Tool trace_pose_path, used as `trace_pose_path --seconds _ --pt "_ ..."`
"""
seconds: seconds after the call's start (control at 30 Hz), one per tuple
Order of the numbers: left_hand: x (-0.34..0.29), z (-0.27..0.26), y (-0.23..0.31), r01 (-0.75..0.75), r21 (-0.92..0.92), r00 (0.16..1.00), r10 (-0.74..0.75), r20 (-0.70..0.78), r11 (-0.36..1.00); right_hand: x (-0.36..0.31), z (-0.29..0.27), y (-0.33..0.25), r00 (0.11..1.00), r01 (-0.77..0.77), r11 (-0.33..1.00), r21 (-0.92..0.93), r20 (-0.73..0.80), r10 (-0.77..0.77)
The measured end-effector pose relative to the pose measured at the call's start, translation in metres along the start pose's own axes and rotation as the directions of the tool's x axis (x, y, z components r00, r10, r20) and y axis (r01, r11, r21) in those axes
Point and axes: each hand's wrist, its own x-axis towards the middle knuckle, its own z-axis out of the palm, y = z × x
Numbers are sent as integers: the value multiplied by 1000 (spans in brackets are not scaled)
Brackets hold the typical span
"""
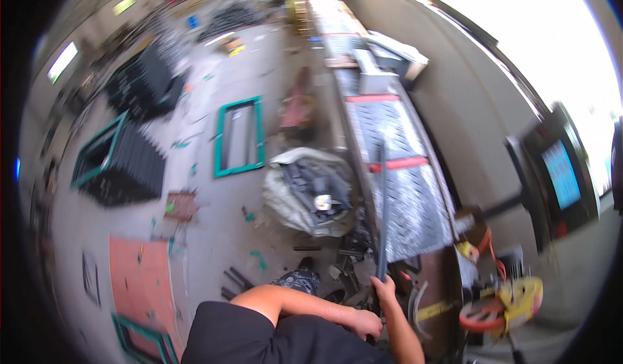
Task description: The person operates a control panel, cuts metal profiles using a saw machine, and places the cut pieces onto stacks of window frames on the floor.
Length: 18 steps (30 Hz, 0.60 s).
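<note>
A long, slim dark grey bar (384,214) points away from me along the left part of the metal-topped bench (415,211). Closed around it near its close end is my right hand (384,288). My left hand (367,325) lies closer to my body, its fingers curled round the bar's near end, where a short dark piece shows below the fist. My left forearm crosses in front of my dark shirt. Motion blur softens the fingers and the bar's outline.
A white sack (279,201) of grey offcuts stands left of the bench. Green frames (221,137) and dark frame stacks (130,169) occupy the floor. At right are a yellow-and-orange machine (519,299) and a screen on an arm (561,175). Scraps lie near my feet.
</note>
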Motion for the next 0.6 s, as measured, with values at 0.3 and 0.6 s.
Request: trace_pose_path --seconds 0.3,0.6 --pt "-311 -95 52 720 -433 44 -659 -751 542 -22 65 -46 800 486 663 -569 -14 -599" --pt "-522 -57 100 138 -571 -491 -445 -749 809 -39 454 -158 746 557 805 -205 549 -376"
